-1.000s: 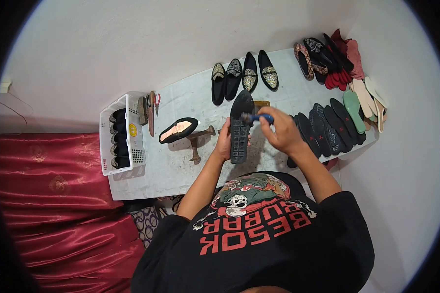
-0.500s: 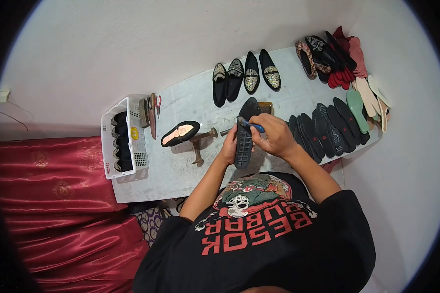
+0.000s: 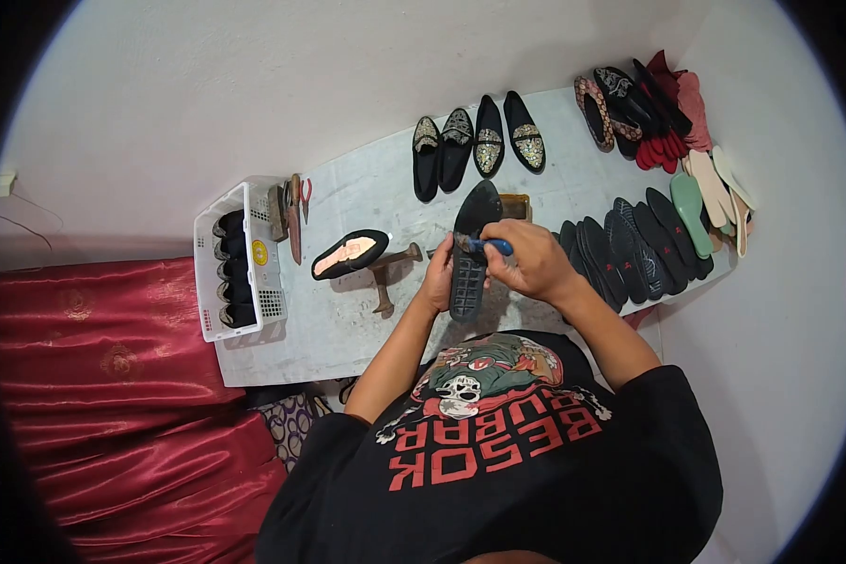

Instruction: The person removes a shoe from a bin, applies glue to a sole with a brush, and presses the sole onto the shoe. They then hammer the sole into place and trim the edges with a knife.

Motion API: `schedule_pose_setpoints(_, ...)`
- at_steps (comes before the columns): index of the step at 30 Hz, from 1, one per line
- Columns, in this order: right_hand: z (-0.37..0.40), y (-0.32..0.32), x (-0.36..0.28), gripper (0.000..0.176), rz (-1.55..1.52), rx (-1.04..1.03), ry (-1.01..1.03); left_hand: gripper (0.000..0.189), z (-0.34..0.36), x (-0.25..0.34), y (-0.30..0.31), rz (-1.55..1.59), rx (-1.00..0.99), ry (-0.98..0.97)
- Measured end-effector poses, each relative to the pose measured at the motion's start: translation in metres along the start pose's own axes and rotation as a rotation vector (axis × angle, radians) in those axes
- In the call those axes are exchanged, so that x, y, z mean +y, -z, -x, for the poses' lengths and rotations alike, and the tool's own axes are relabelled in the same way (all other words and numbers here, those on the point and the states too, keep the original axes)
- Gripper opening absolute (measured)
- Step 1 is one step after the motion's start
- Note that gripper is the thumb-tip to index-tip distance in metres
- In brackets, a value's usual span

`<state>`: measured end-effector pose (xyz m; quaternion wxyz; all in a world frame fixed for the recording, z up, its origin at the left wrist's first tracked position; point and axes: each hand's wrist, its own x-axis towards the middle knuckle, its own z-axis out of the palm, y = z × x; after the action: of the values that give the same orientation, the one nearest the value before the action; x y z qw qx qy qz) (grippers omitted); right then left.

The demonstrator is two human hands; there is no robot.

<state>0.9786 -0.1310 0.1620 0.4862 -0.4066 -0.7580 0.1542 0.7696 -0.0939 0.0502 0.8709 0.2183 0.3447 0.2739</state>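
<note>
My left hand grips a black shoe sole by its edge. The sole stands toe away from me, with its grid-patterned heel half facing up. In my right hand is a blue-handled brush, its dark head resting across the middle of the sole. The brush tip is partly hidden by the fingers. Left of my hands, a black shoe with a pale pink underside lies on a rusty metal shoe anvil. Just behind the sole sits a small amber-brown tray.
Two pairs of decorated black loafers stand at the table's back. Several black soles lie in a row at right, beside pale insoles. At left are a white basket of shoes, a knife and red pliers.
My right hand has drawn the brush slightly down along the sole, toward the heel. The left hand keeps its hold, and the sole has turned a little more upright.
</note>
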Motion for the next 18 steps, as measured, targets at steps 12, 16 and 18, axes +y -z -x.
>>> schedule_pose_setpoints(12, 0.004, 0.023, 0.017, 0.017, 0.12, 0.181, -0.135, 0.075, -0.008, -0.006, 0.002, 0.048, -0.257, -0.023)
schedule_pose_setpoints(16, 0.019, 0.016, 0.011, 0.015, 0.025, 0.127, -0.107, 0.075, -0.007, -0.002, 0.006, 0.058, -0.233, 0.004)
schedule_pose_setpoints(18, 0.015, 0.023, 0.014, 0.015, 0.044, 0.184, -0.181, 0.075, -0.007, -0.003, 0.005, 0.042, -0.243, 0.022)
